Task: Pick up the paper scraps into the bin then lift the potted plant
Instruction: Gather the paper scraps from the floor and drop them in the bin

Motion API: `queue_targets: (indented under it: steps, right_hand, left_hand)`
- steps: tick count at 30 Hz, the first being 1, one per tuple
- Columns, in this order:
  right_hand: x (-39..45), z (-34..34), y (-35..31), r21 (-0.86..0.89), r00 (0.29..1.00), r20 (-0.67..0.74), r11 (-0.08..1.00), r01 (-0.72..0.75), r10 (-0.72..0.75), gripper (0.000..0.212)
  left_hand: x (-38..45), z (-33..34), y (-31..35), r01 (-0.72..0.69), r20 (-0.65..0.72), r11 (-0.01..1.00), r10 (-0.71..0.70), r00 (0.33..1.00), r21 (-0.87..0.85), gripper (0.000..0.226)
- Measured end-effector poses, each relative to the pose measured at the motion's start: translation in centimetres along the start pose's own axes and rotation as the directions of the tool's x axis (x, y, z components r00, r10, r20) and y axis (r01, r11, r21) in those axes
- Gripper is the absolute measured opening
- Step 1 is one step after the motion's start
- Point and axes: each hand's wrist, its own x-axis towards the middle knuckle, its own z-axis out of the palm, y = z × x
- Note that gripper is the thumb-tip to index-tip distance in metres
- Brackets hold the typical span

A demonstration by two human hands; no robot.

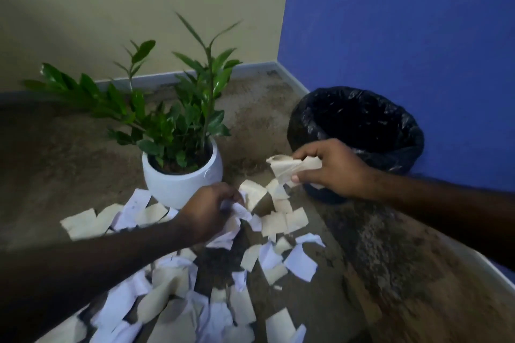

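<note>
Scraps (178,301) of cream and white paper litter the floor (390,273) closest to us, thickest at the bottom edge, where the pile is cut off, and thinning toward the pot. Both bare arms reach in over them. The left hand (207,210) is down in the litter just in front of the white pot, its grip curled round a few white pieces; the fingers are turned under, so I cannot tell how much it holds. The right hand (331,167) is raised, its grip pinching a crumpled cream wad (289,167).

What matters next is the bin (359,131): black-lined, mouth open, it stands just behind and to the right of that right hand, against the blue wall (404,22). The right hand is the nearer one by far, and I judge a short carry back and to the right would put the wad over the opening. The bin's inside is too dark to see any paper.

The plant (181,147) stands upright on the floor left of the bin, untouched, scraps lying against its base.
</note>
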Motion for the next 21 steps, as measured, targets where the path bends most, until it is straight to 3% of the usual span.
queue_targets:
  steps: [4,9,15,18,21]
  right_hand:
    - [2.5,-3.2,0.4,0.096,0.97,-0.242,0.995,-0.003,0.026,0.027]
    - [4.4,-7.2,3.5,0.205,0.854,-0.492,0.976,-0.077,0.171,0.033]
    - [4.2,-9.7,8.9,0.189,0.744,-0.625,0.971,-0.148,0.235,0.036]
    - [4.0,-10.2,11.4,0.143,0.742,-0.62,0.966,-0.213,0.256,0.053]
    - [4.0,-10.6,12.9,0.177,0.732,-0.617,0.957,-0.231,0.29,0.05]
  left_hand:
    - [0.3,-1.1,0.3,-0.03,-0.038,0.999,0.031,0.999,0.035,0.024]
    - [3.4,-1.9,2.6,-0.051,-0.142,0.998,0.054,0.988,0.028,0.024]
    - [6.9,-0.3,6.2,-0.05,-0.185,0.994,0.032,0.982,-0.095,0.025]
    - [8.3,0.7,7.6,-0.064,-0.191,0.991,0.04,0.981,-0.12,0.03]
    - [9.7,1.3,9.2,-0.078,-0.161,0.991,0.059,0.985,-0.113,0.026]
